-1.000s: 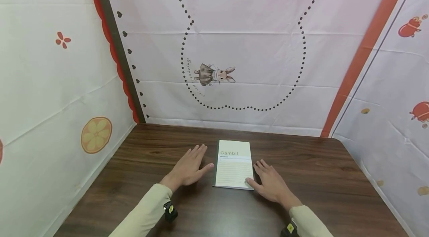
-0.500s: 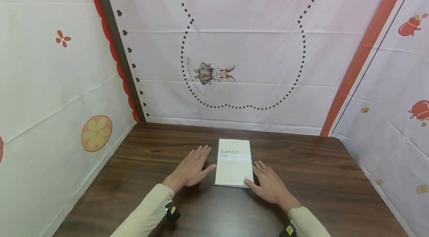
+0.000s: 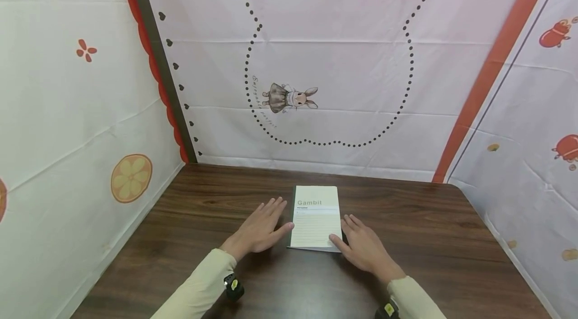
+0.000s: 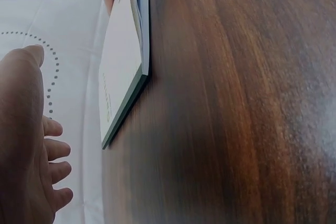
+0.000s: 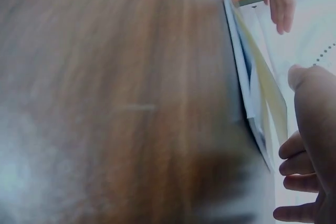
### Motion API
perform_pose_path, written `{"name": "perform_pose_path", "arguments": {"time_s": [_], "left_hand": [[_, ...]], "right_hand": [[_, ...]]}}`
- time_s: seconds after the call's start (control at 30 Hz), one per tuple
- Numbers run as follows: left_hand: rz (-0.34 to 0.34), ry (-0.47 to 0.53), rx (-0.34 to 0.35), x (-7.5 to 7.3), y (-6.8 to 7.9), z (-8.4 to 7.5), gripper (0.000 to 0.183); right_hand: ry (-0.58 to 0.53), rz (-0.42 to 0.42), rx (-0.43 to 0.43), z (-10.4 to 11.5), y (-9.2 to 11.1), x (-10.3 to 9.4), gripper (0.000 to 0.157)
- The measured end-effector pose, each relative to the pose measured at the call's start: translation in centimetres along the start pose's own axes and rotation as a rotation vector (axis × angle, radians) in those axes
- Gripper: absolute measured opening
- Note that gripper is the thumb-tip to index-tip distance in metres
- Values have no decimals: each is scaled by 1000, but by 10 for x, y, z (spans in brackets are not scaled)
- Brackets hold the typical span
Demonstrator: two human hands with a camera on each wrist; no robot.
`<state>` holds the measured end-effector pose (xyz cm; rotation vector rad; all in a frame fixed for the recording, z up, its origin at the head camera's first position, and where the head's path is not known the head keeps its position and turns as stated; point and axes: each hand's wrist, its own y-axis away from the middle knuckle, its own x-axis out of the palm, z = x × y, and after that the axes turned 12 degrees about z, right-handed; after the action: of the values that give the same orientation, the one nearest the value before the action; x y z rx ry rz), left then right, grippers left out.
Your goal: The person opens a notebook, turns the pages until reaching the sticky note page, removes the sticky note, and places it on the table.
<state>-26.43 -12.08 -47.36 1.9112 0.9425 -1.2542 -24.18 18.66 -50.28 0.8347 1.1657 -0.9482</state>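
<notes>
A cream notebook (image 3: pixel 316 218) marked "Gambit" lies on the wooden table, its dark spine to the left. Its cover stands slightly raised from the pages at the free edge, as the right wrist view shows the notebook (image 5: pixel 257 85) from the side. My left hand (image 3: pixel 258 227) hovers beside the spine with fingers extended, the thumb reaching toward the cover. At the opposite edge, my right hand (image 3: pixel 365 245) has its fingers extended along the notebook's side, and its thumb overlaps the lower right corner in the head view. Neither hand grips anything.
The dark brown table (image 3: pixel 433 238) extends around the notebook. Printed white cloth (image 3: pixel 334 68) hangs behind it and along both sides. Each wrist wears a black strapped device, such as the left device (image 3: pixel 234 286).
My left hand has shifted slightly right, bringing its thumb to the notebook's spine edge. My right hand stays near the right edge, its thumb slightly farther over the corner.
</notes>
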Motion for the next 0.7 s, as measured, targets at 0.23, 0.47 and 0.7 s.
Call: {"name": "perform_pose_path", "arguments": {"time_s": [0.23,0.47,0.7], "left_hand": [[-1,29,11,-1,-3,-4,86],[-17,18,32,-3,-8,-10,86],[-28,19,69,-8,-10,-20,86]], "right_hand": [[-54,-20,23,4,-1,-8,76],[-176,-61,34,13,-2,-14,69],[-237,-89,62,26,-2,-21,72]]}}
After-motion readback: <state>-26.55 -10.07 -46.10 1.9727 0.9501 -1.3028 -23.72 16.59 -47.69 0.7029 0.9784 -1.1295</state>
